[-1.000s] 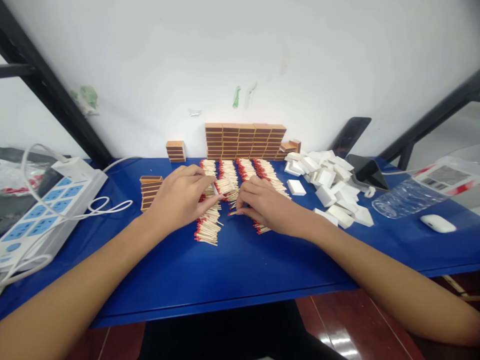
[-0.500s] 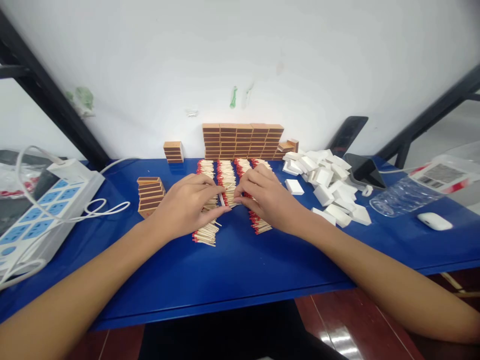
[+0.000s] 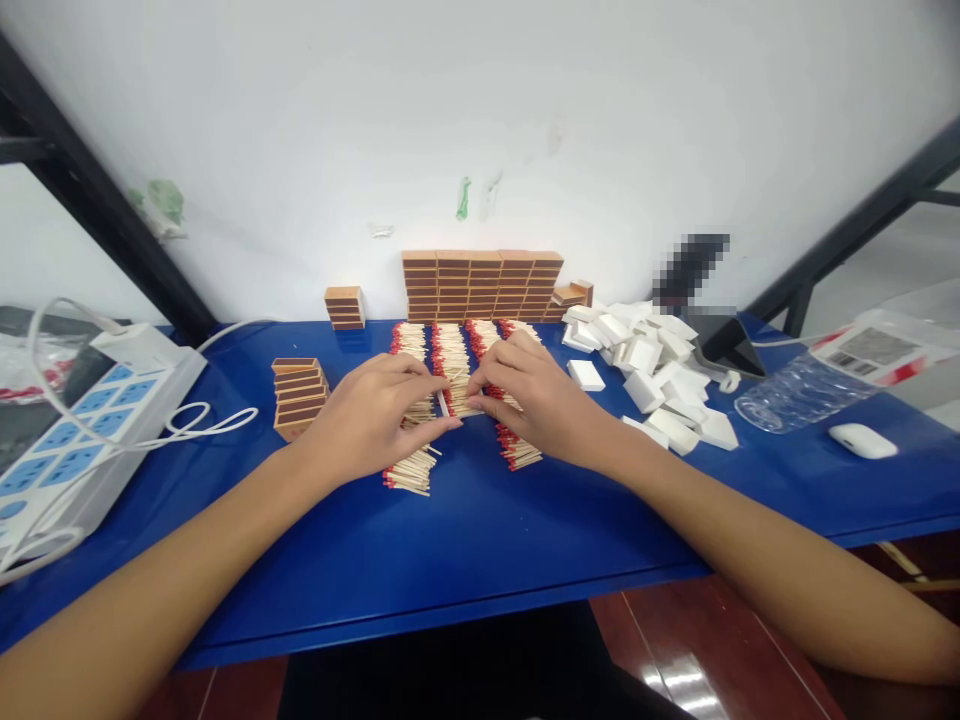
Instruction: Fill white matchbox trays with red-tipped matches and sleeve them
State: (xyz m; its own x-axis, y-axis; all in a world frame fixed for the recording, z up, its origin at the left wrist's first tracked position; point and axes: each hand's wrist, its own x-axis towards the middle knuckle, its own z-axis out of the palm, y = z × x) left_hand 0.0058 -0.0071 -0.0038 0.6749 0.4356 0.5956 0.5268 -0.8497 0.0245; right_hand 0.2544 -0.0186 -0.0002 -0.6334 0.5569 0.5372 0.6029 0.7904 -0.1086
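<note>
My left hand [image 3: 382,410] is closed at the fingertips on a small white matchbox tray [image 3: 442,403], held tilted over the rows of matches. Opposite it, my right hand [image 3: 529,395] has its thumb and fingers bent together at the ends of some matches [image 3: 456,385] beside the tray; the exact grip is partly hidden. Red-headed matches lie in several rows running away from me, and both hands cover parts of them. The near end of the left row [image 3: 409,472] and of the right row [image 3: 520,450] stay visible.
A wall of stacked brown matchboxes [image 3: 484,287] stands at the back, with smaller stacks [image 3: 300,395] at left. White trays [image 3: 660,370] are heaped at right, near a plastic bottle [image 3: 784,390] and a white case [image 3: 862,440]. A power strip [image 3: 82,430] with cables lies far left.
Both hands keep nearly the same pose between the rows, the tray still in the left. The whole view has shifted very slightly.
</note>
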